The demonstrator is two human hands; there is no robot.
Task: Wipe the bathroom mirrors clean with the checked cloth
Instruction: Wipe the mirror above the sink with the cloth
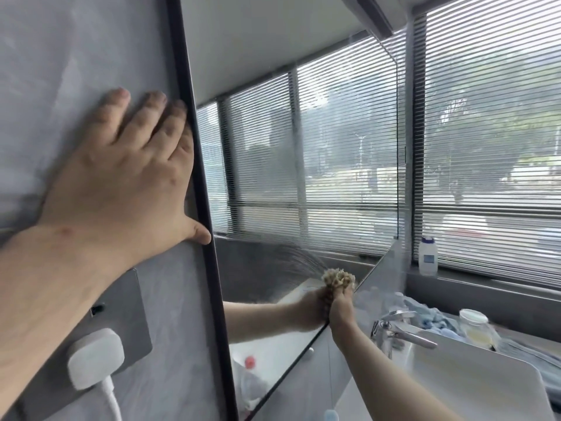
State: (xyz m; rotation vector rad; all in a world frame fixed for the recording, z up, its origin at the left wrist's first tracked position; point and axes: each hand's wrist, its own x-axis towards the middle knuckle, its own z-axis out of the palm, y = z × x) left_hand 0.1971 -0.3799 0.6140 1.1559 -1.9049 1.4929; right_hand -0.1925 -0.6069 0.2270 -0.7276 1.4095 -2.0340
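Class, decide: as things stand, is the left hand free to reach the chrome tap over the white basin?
Probably not: the left hand lies flat against the grey wall, far from the chrome tap, with the right arm crossing between.

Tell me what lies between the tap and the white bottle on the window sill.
In the head view, a blue towel and a clear jar lie between the tap and the white bottle.

Grey, faintly mottled wall (76,50) on the left, and a black frame strip (194,141) runs down the mirror's edge. The bunched cloth (338,279) shows beige and tan with a small checked weave. White plug (95,358) with white cable on a grey socket plate (133,317). White basin (473,381), chrome tap (400,331), a pale blue cloth (431,317) behind it, white bottle (428,256) with a blue cap, and grey slatted blinds (491,132).
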